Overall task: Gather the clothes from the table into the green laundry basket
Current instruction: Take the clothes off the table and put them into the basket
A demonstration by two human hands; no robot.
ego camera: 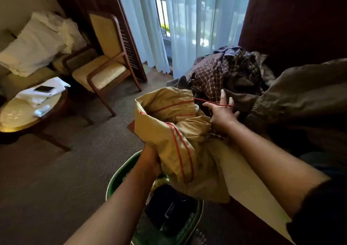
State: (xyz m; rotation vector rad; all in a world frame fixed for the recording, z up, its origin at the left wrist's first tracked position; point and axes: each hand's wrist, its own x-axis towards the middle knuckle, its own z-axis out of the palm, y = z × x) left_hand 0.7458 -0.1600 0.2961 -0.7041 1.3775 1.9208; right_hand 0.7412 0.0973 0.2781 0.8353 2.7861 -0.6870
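My left hand (150, 162) grips a tan garment with red stripes (174, 124) and holds it over the green laundry basket (112, 184) on the floor. Dark clothes (169, 205) lie inside the basket. My right hand (222, 111) is spread with its fingers apart over the pile on the table, and a thin red cord from the tan garment runs across its fingers. The pile holds a maroon checked shirt (212, 75) and a brown garment (300, 94). A pale strip of the table's edge (244, 184) shows under my right forearm.
A wooden armchair (105, 66) with cream cushions stands at the left on the carpet. A round side table (22, 113) at far left carries a phone (44, 89) and white cloths. White pillows (37, 43) are stacked behind. Sheer curtains (187, 23) cover the window.
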